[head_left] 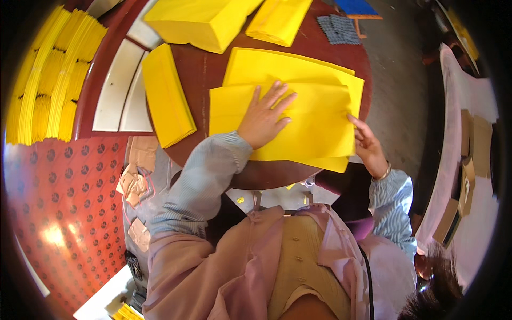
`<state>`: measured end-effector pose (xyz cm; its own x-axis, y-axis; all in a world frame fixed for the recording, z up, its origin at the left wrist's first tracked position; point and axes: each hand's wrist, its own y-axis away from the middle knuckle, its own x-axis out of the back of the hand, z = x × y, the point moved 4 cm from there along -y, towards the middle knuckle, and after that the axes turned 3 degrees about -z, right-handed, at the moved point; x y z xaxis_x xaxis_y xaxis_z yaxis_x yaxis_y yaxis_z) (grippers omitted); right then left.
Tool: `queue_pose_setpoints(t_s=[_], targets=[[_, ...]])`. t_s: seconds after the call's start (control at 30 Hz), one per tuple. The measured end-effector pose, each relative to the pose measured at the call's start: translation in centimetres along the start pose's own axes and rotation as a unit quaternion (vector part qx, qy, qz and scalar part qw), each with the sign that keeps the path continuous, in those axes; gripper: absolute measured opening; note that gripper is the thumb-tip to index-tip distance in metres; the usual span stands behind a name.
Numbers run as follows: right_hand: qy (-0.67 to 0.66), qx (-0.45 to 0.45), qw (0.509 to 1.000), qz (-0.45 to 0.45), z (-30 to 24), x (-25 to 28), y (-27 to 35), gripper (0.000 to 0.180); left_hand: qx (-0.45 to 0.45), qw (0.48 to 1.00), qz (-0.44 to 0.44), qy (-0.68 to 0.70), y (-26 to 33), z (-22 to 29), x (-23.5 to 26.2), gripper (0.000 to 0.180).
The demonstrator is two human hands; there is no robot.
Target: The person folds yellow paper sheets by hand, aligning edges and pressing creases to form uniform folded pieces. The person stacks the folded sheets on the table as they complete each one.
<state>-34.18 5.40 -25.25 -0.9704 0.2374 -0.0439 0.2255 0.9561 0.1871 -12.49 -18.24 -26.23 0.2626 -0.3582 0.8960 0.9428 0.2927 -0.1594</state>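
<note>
Two or more yellow paper-like sheets lie overlapping on a round dark-red table. My left hand rests flat on the top sheet, left of its middle, with the fingers spread. At the sheet's right edge my right hand is curled, its fingertips closed on the edge. Part of those fingers is hidden, and how many layers they hold I cannot tell. A narrow folded yellow bundle lies to the left of my left forearm.
Larger yellow stacks stand at the table's far side, near a grey-blue cloth. Banded yellow piles fill the far left, beside white panels. A red patterned surface lies below them. Cardboard boxes stand at the right.
</note>
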Motion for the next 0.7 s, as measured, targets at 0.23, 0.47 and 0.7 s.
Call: queue_pose_setpoints(t_s=[0.23, 0.47, 0.7], targets=[[0.625, 0.288, 0.712, 0.140, -2.9, -1.3, -1.8, 0.032, 0.023, 1.000, 0.004, -0.002, 0.2, 0.4, -0.2, 0.066], [0.608, 0.205, 0.761, -0.090, -3.0, -1.5, -4.5, 0.037, -0.017, 0.997, -0.040, 0.062, 1.3, -1.2, 1.5, 0.055], [0.568, 0.172, 0.800, -0.082, -2.3, -0.9, -4.8, 0.038, 0.012, 0.984, -0.106, 0.144, 8.6, -6.5, 8.0, 0.037]])
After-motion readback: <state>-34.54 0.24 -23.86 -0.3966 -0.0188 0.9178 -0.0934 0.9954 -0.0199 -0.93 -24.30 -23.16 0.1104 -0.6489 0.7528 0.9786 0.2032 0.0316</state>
